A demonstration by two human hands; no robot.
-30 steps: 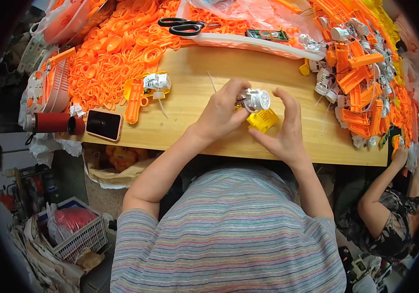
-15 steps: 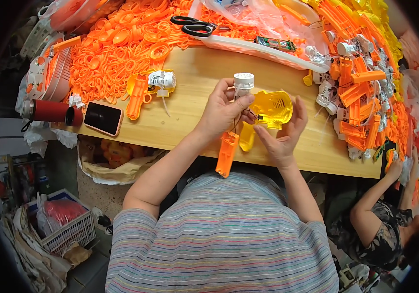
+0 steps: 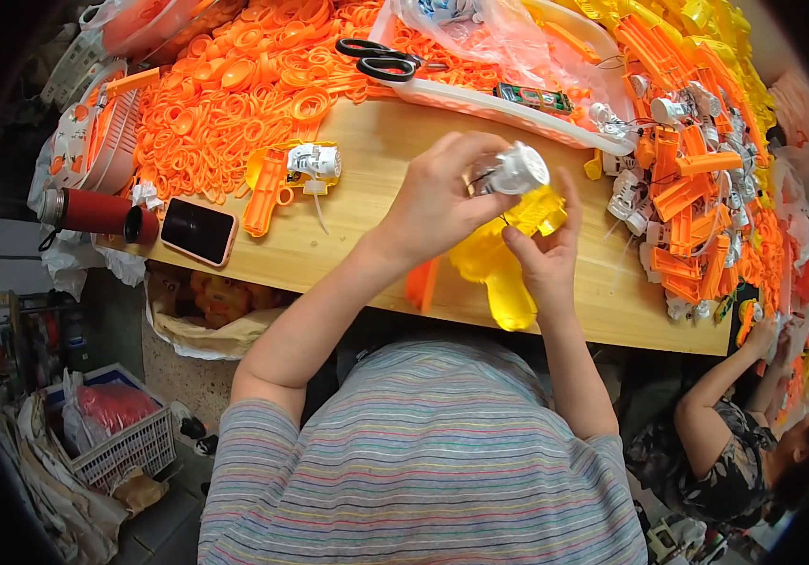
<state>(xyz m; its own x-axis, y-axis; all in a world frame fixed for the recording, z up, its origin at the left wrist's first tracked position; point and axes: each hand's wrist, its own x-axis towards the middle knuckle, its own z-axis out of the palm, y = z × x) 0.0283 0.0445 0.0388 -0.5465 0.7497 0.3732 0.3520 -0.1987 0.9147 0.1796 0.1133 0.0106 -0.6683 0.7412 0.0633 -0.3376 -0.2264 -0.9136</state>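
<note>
Between the thumb and fingers of my left hand is a white round plastic unit, its ridged end tilted to the right. My right hand grips a yellow plastic shell, which has a rounded end close under the white unit and a handle-like part pointing toward me. Thin dark wire shows between the two pieces. An orange plastic housing hangs blurred below my left hand, partly behind the yellow shell. A similar assembly of orange, yellow and white parts lies on the table to the left.
Orange parts heap at the back left; wired white-and-orange assemblies pile up at right. Black-handled scissors lie by a white tray. A phone and red flask sit at left. Another person works at lower right.
The white unit has tipped from upright and moved right, over the yellow shell. The shell has turned, its handle-like part now toward me. The orange housing has swung slightly up and left.
</note>
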